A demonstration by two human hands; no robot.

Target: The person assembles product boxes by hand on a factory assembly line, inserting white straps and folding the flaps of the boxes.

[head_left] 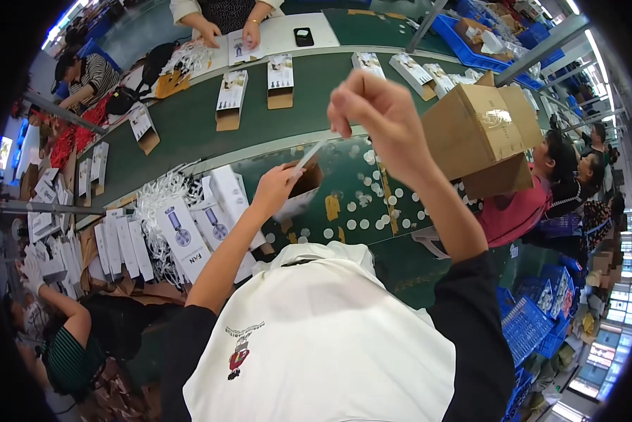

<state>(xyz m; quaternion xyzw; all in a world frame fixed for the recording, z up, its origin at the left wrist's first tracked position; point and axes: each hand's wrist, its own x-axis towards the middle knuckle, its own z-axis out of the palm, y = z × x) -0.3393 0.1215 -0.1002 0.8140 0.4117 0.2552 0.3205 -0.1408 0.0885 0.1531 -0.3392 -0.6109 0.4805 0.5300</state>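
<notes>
My left hand [277,187] is closed on a small white carton [295,205] with a brown inside, tilted at the near edge of the green bench. The carton's upper end is open, with a pale flap edge [307,159] standing up by my fingers; its lower part is blurred. Up and to the right of it, my right hand [386,123] is raised above the bench, fingers curled in toward the thumb. Whatever those fingers hold, if anything, cannot be made out. Printed white fan boxes [182,235] lie left of my left forearm.
Round white stickers [364,224] dot the bench ahead. A large brown cardboard box [470,130] stands at right. White cartons with open brown flaps [281,81] line the green conveyor [189,116]. Another person's hands [251,34] work across it. White straps [164,197] heap at left.
</notes>
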